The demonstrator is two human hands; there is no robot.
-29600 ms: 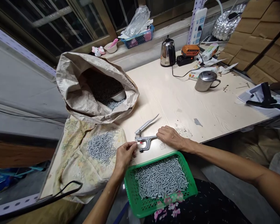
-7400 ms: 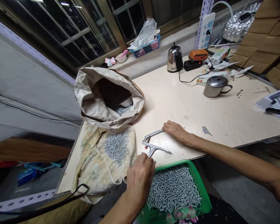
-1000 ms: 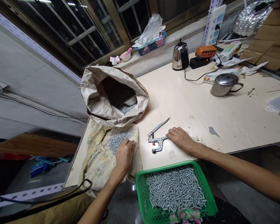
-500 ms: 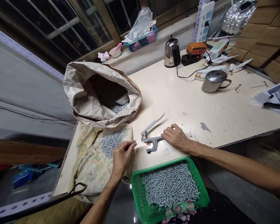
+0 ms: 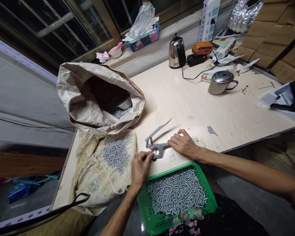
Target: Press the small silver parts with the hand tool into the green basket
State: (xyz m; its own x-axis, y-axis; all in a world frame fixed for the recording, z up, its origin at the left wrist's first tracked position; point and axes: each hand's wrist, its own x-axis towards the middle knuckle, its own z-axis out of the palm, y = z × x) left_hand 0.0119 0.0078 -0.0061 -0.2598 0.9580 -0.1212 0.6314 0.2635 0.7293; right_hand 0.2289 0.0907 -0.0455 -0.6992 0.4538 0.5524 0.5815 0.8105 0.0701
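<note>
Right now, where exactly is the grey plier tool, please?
In the head view, the grey plier tool rests on the table just below, slightly right of centre, between the left hand and the right hand, and beyond the green basket.

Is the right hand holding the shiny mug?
No, the right hand holds the end of the gray pliers, and the shiny mug stands apart on the table.

l. hand (image 5: 139, 167) & r. hand (image 5: 184, 146) both bare. l. forearm (image 5: 120, 209), abt 7 o'clock, slim, bare to edge of view; r. forearm (image 5: 248, 168), twd 4 o'clock, also slim & bare. garment (image 5: 226, 219) at 5 o'clock: v. dark, approx blk, w/ tiny pale flecks; pink/white flower print (image 5: 192, 225) nearer 6 o'clock.
</note>
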